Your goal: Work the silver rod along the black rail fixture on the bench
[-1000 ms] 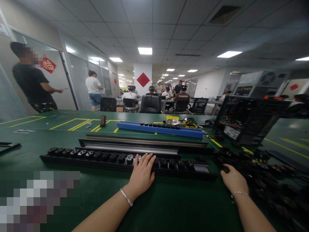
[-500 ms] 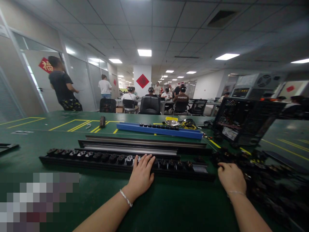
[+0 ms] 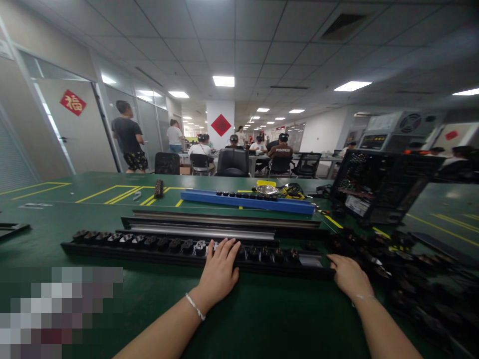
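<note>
Wears a pale, silvery-white bracelet [image 3: 195,306] at the left wrist [image 3: 200,298], fairly thick, twisted or beaded, can't tell which. Wears a thinner silvery bangle [image 3: 362,297] at the right wrist [image 3: 365,291], with clasp detail too small to read. Leaves left forearm [image 3: 160,331] and right forearm [image 3: 385,329] bare down to the frame edge. Shows left hand [image 3: 219,273] and right hand [image 3: 352,277] bare too, with slim fingers [image 3: 233,254], plain-looking, unmarked as far as visible.

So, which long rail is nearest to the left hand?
The front black rail, with small parts: the left hand lies over it; the others, including the blue rail, lie beyond.
</note>
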Available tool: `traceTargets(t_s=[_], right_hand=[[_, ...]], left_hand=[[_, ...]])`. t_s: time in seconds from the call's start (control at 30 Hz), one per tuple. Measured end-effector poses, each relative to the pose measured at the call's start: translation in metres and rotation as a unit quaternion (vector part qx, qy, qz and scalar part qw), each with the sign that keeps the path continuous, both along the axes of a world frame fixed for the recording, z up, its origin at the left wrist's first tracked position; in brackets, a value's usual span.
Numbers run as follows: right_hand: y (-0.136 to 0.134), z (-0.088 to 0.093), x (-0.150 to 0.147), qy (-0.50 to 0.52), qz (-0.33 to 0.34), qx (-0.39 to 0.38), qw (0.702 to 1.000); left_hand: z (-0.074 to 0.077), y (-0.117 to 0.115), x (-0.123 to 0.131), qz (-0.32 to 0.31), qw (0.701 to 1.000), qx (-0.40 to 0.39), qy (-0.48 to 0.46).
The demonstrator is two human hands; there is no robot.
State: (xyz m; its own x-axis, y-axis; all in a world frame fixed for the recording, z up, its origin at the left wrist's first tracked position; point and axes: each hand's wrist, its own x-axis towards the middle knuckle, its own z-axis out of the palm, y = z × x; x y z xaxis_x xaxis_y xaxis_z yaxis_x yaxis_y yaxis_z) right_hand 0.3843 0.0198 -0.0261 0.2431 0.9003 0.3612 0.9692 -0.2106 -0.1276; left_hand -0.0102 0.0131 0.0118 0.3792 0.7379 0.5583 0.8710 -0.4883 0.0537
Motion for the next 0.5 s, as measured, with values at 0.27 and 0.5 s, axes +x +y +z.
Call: traceTargets(t_s=[0.27,0.5], right_hand=[[-0.002,0.023,-0.005,0.092,-0.056,0.025,0.994],[-0.016,0.049,-0.063,0.168,-0.002,0.123,0.978]], left_hand=[[0.001,0.000,0.000,-0.001,1.000,-0.005,-0.003],[-0.001,0.000,0.000,0.001,1.000,-0.001,-0.005]])
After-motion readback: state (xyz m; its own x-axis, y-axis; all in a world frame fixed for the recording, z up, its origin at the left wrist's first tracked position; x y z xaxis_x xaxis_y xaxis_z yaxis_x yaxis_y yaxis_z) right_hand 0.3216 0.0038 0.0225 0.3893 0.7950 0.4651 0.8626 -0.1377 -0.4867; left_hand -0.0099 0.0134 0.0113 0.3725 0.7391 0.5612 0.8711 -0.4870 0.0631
